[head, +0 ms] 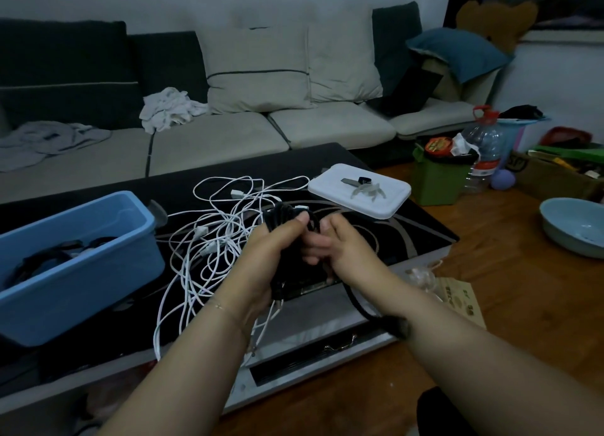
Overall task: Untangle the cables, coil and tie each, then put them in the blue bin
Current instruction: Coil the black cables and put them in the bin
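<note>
Head view. Blue bin [98, 265], near left on the table: I make out dark coiled cables inside, so part done. White cables [212, 239], centre: still tangled. Black cable [287, 220]: my left hand [264, 256] grips its coil, right hand [340, 249] pinches it; untied, I judge.

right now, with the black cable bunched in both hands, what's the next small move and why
Probably tie it off. The left hand grips the coiled black cable and the right hand pinches it beside it, so the coil looks gathered, though a tail hangs under the right wrist. No tie is visible on it yet. The white cables lie tangled on the table.
</note>
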`<state>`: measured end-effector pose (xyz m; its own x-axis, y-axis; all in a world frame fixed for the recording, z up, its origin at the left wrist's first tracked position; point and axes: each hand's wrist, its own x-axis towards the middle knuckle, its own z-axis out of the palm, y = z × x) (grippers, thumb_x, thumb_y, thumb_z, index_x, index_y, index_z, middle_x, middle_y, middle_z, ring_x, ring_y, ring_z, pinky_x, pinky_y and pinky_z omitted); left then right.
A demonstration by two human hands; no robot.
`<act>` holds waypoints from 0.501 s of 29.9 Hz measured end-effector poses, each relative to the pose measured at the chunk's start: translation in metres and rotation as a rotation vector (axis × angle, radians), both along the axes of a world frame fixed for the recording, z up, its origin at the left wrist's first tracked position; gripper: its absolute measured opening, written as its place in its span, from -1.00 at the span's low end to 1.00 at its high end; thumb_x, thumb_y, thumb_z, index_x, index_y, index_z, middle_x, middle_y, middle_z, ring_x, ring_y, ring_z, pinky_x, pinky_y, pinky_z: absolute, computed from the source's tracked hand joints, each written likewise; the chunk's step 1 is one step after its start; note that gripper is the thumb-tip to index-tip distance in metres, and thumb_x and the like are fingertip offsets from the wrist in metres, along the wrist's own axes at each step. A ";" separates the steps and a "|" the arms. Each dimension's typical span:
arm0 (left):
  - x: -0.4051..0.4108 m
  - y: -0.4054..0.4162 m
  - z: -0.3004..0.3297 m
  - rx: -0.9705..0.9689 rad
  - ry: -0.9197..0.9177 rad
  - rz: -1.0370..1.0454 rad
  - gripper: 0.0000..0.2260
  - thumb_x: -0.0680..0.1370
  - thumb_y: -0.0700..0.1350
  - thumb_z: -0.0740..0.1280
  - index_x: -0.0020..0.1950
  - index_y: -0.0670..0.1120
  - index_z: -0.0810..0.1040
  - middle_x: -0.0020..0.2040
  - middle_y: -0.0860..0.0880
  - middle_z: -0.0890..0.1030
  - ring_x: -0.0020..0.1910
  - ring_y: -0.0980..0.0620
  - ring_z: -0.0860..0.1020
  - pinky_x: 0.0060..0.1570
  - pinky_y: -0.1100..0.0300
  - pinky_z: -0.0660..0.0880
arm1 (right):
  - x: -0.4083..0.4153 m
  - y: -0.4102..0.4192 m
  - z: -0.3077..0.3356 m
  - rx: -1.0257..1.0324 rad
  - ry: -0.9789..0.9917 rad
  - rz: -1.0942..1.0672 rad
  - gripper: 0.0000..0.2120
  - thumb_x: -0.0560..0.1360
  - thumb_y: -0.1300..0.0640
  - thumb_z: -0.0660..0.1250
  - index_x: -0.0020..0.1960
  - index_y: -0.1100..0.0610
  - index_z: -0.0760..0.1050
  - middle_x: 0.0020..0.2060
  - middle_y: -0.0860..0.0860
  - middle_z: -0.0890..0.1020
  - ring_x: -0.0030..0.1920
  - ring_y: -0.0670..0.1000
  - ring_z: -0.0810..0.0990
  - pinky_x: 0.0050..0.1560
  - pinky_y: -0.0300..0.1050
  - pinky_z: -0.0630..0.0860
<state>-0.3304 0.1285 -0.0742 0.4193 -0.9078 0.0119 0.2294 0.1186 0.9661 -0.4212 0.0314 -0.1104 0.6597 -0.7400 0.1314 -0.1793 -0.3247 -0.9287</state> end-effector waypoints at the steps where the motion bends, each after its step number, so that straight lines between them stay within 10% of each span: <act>1: 0.000 -0.001 0.001 -0.026 0.045 0.003 -0.78 0.60 -0.13 0.22 -0.14 -0.22 0.54 -0.25 -0.15 0.69 -0.28 -0.02 0.68 -0.31 0.28 0.57 | 0.001 0.005 -0.003 0.010 0.055 0.030 -0.87 0.65 0.11 0.08 -0.06 -0.03 0.32 -0.33 -0.01 0.47 -0.46 -0.11 0.46 -0.51 -0.20 0.42; 10: 0.004 0.000 -0.003 -0.152 0.135 0.025 -0.58 0.47 -0.05 0.30 0.22 -0.30 0.47 0.16 -0.15 0.64 0.15 -0.07 0.62 0.10 0.14 0.57 | -0.004 0.008 0.011 0.131 0.266 0.303 -0.51 0.58 0.29 0.20 0.43 -0.04 0.17 -0.32 0.02 0.46 -0.42 -0.05 0.45 -0.43 -0.16 0.48; 15: 0.008 0.001 -0.010 -0.071 -0.004 0.030 -0.60 0.45 0.02 0.44 0.21 -0.16 0.57 0.17 -0.08 0.62 0.09 0.01 0.62 -0.11 0.16 0.60 | -0.008 0.002 0.011 0.154 0.374 0.412 -0.47 0.57 0.29 0.25 0.45 0.05 0.13 -0.26 0.06 0.58 -0.39 0.00 0.50 -0.40 -0.14 0.50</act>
<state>-0.3224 0.1292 -0.0842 0.4464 -0.8915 0.0776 0.2204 0.1936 0.9560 -0.4289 0.0331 -0.0994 0.8782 -0.4044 -0.2555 -0.3923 -0.3033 -0.8684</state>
